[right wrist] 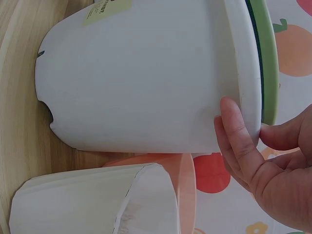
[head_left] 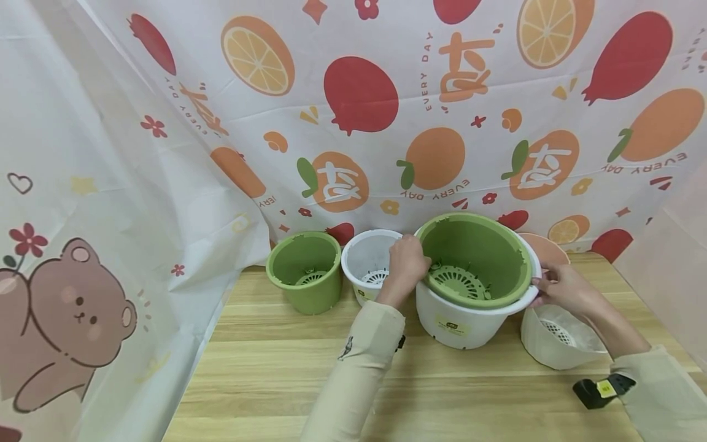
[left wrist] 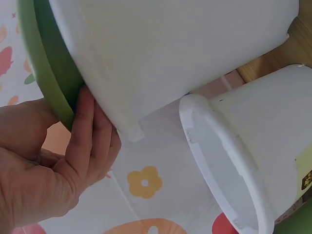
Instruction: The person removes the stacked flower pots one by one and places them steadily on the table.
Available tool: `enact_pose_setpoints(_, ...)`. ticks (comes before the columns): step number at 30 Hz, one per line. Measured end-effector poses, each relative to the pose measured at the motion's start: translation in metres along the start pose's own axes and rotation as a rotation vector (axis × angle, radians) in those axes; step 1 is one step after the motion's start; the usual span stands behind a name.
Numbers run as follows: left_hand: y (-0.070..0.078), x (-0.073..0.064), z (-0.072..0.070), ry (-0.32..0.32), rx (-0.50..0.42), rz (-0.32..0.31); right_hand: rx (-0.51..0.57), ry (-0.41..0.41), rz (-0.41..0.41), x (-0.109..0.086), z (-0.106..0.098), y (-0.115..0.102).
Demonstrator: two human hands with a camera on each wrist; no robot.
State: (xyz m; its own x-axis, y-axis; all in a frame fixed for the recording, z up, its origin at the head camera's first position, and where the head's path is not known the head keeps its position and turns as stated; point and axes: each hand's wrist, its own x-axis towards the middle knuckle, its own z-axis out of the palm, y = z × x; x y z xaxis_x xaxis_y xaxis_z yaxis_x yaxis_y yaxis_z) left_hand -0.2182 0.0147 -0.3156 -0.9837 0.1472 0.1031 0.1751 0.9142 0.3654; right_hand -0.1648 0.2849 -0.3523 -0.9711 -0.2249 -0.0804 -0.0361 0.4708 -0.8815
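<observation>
A green plastic flowerpot with a slotted base sits nested inside a large white flowerpot that bears a yellowish label. My left hand pinches the green pot's rim, its fingers reaching between that rim and the white one. On the other side, my right hand grips the white pot's rim, fingers beneath the lip and thumb at its edge. The green rim stands slightly above the white rim.
Left of the nested pair stand a smaller white pot and a smaller green pot. At right are a cream pot with a perforated base and an orange pot behind. A fruit-print cloth hangs behind the wooden table.
</observation>
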Motion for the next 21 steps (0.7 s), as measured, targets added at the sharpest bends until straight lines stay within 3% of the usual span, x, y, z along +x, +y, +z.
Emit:
enact_pose_setpoints(12,0.0002,0.0023,-0.006,-0.068,-0.029,-0.006,0.001,-0.017,0.013,0.0002,-0.0003,-0.0024)
enact_pose_setpoints(21,-0.0035,0.0013,-0.0073,-0.061,-0.093,-0.02,-0.001,-0.015,0.016,0.0001,-0.0009,-0.0023)
